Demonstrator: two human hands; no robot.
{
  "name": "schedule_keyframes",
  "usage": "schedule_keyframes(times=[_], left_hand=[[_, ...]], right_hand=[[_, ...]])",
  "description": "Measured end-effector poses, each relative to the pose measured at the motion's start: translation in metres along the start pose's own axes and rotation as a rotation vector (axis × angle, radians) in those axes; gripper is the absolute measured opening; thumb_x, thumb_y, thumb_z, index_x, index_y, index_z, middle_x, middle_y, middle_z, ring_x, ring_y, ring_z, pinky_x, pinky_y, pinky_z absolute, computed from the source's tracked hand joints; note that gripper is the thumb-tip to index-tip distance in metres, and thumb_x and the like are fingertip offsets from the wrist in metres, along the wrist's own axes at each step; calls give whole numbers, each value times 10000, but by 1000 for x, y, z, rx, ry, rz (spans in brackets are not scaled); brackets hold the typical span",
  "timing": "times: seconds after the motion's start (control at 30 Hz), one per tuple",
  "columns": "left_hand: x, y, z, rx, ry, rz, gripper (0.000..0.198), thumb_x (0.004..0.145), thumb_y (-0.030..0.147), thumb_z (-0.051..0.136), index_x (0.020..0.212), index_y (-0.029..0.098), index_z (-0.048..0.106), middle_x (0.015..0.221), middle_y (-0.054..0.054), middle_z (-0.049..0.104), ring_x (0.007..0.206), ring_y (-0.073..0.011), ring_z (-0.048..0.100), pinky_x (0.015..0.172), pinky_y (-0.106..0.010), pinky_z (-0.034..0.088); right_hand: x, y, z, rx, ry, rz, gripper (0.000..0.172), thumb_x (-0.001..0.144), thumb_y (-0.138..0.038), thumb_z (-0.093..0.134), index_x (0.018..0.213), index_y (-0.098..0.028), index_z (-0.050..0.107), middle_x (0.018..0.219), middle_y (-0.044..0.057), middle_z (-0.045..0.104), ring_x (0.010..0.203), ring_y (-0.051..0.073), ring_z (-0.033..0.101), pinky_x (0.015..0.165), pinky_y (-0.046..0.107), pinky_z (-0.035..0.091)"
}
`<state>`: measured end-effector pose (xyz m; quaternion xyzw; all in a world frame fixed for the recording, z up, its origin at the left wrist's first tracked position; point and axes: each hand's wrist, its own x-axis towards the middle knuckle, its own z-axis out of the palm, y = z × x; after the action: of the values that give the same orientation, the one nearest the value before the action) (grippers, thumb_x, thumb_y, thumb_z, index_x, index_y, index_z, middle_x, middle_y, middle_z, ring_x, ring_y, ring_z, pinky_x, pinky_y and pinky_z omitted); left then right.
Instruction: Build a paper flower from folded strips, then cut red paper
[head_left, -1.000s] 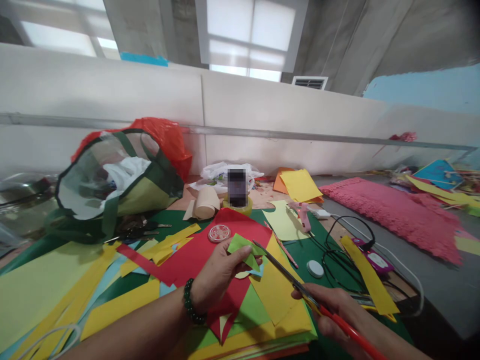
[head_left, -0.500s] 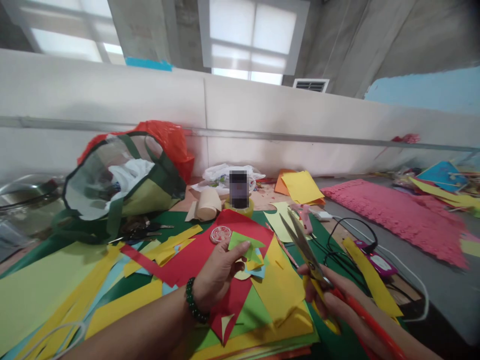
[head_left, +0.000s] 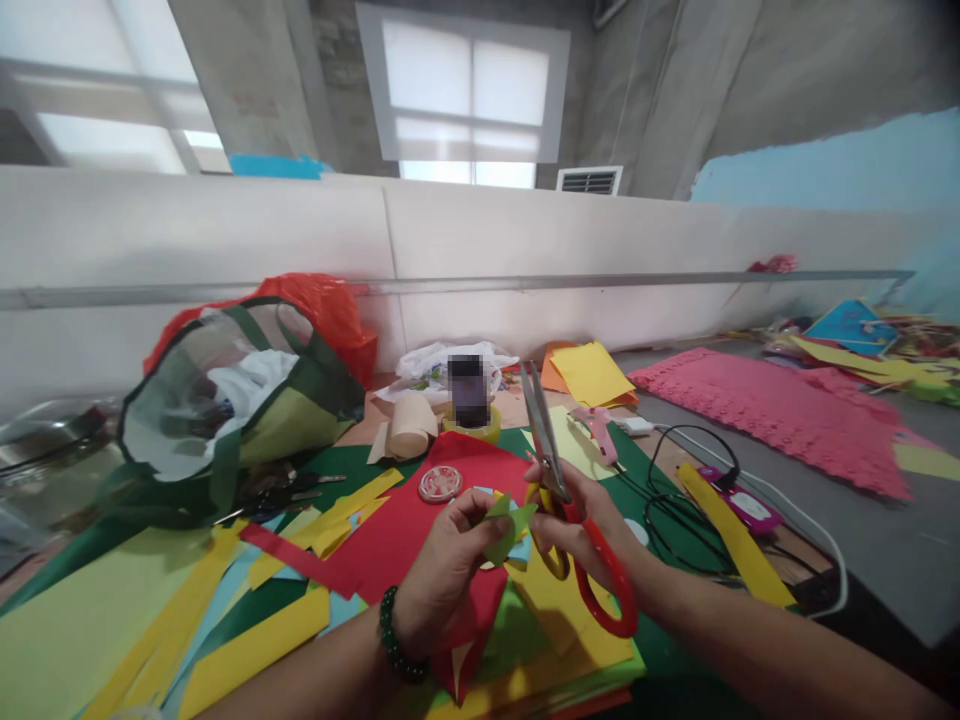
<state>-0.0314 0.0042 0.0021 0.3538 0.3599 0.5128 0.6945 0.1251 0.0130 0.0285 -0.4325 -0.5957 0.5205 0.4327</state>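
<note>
Between the fingertips of my left hand [head_left: 442,560] is a small piece of green paper [head_left: 501,532], bent along its middle. My right hand [head_left: 581,525] has a pair of scissors [head_left: 551,465] with red and yellow handles, blades pointing up and away from the paper. The right fingertips touch or nearly touch the green paper's right edge; I cannot tell which. Under both hands lies red paper [head_left: 397,530] on a stack of yellow paper [head_left: 559,600] and green sheets. A round, patterned red-and-white disc [head_left: 440,484] rests on the red paper.
Yellow strips [head_left: 255,640] and other cut paper cover the left side. Behind stand an open bag [head_left: 315,390], a tan roll [head_left: 412,428] and a blurred-out object on yellow tape [head_left: 480,428]. A pink glue gun [head_left: 598,432], black cables [head_left: 667,520] and a purple power strip [head_left: 742,500] lie right.
My right hand has moved left and up with the scissors to the green paper, and the blades now stand more upright. The green paper is now bent. The view has shifted slightly.
</note>
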Motion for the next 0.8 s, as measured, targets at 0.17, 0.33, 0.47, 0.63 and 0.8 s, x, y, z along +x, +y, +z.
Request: schedule_keyframes(times=[0.17,0.33,0.47,0.63,0.8], left_hand=[[-1,2,0,61,-168,-120,408,545,385,901,792,129,700,775,-60,702,717,-169,632,708,-272,481],[2,6,-2,24,-28,-84,383,514,369,908,725,153,672,754,-31,686,676,-151,626,658,-259,501],[7,7,-8,26,-17,-87,416,520,386,896,778,147,674,775,-47,697,698,-166,643,640,-256,504],[6,4,-8,87,-133,-102,457,502,350,915,807,153,637,770,-34,688,706,-164,644,661,-258,495],[-1,4,-1,114,-185,-142,518,488,326,928,856,182,595,753,-3,676,696,-144,625,652,-243,473]], right_hand=[[0,1,-12,-91,-1,-52,339,710,-378,670,956,-242,479,685,-56,466,550,109,443,523,249,394],[-25,7,-44,-268,-144,-118,436,842,-601,548,1133,-275,539,873,33,538,724,185,517,630,299,458],[-41,1,-60,-445,-198,-47,523,827,-675,520,1093,-227,573,843,41,566,701,184,514,612,296,460],[-35,-9,-46,-306,-7,33,468,809,-553,625,1108,-213,510,858,33,581,757,179,569,665,299,481],[-20,-3,-21,-153,-51,-73,413,737,-377,688,1050,-218,471,776,-19,551,654,126,529,567,250,448]])
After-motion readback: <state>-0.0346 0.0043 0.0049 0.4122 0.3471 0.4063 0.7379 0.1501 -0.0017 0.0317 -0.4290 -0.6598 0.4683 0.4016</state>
